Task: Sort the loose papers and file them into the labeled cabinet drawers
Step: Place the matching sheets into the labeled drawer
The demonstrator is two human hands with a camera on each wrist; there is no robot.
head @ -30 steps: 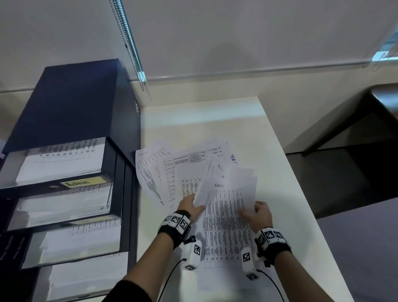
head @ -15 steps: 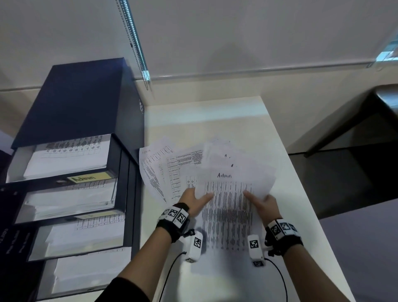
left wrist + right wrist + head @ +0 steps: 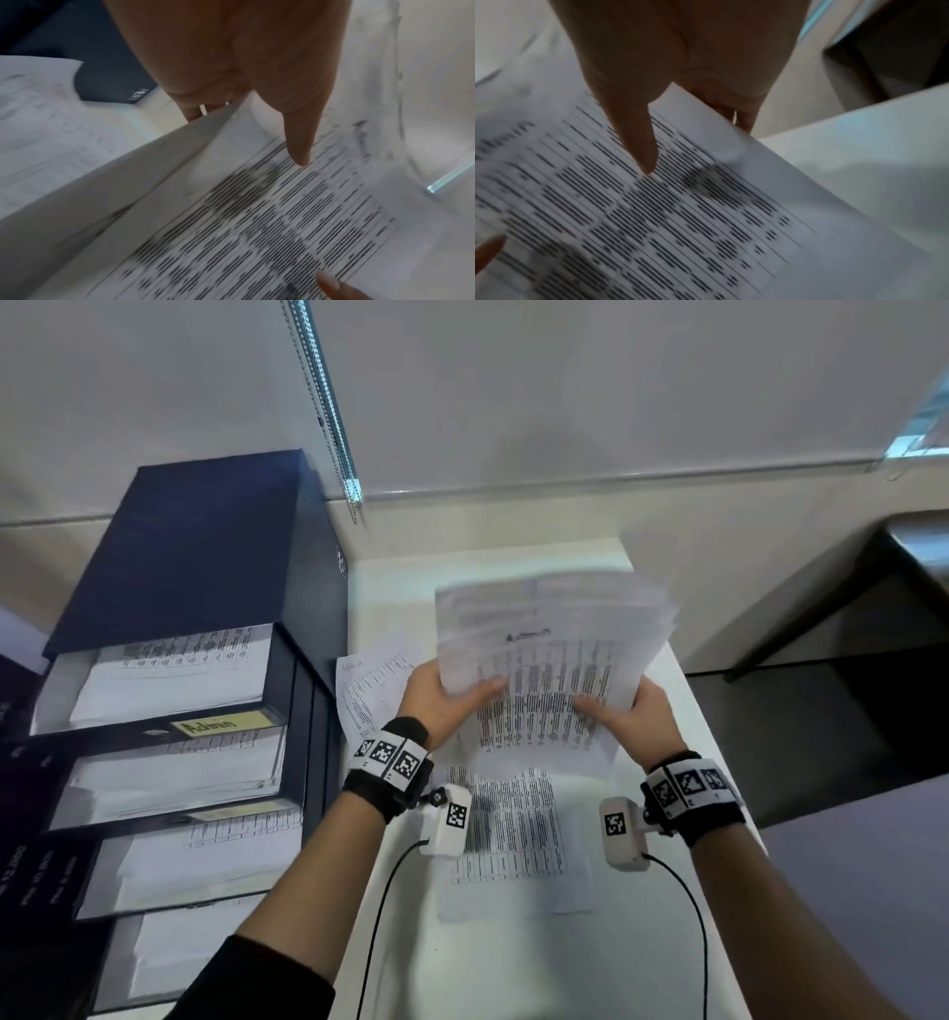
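1. White printed sheets, a stack of papers, are being held up off the desk, likely for squaring before filing.
2. The left hand is pinching the stack's left edge, and the right hand is gripping its right edge, thumbs on top.
3. The "Admin" drawer in the cabinet is standing open just to the left, probably the destination.
4. Half a second ago the sheets were lying fanned on the desk; now they are gathered and raised, leaving two sheets behind.
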